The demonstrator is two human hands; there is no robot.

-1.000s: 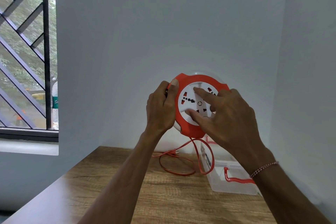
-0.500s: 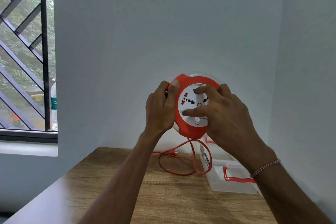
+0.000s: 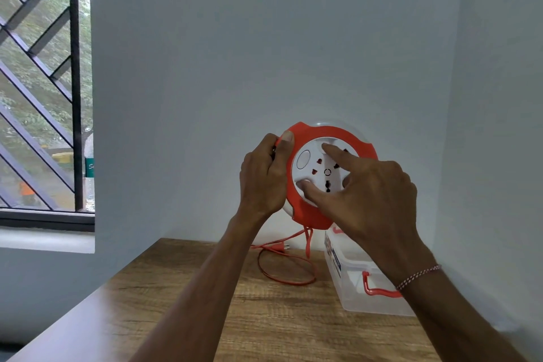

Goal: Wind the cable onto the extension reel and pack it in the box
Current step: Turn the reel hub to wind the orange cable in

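I hold an orange extension reel (image 3: 305, 214) with a white socket face upright in the air above the table. My left hand (image 3: 261, 179) grips its left rim, thumb on the orange edge. My right hand (image 3: 370, 194) rests on the white face, index finger and thumb spread and pressed against it. The orange cable (image 3: 282, 270) hangs from the reel's bottom and lies in a loose loop on the table, its plug (image 3: 280, 247) near the wall. A clear plastic box (image 3: 352, 288) with orange handles stands on the table to the right, partly behind my right wrist.
The wooden table (image 3: 264, 323) fills the corner between the back wall and the right wall. A barred window (image 3: 41, 91) is at the left, with a bottle on its sill (image 3: 89, 167).
The white socket face has turned under my right fingers, and the round button now sits at the upper left. The cable loop on the table looks shorter. My left hand has kept its grip.
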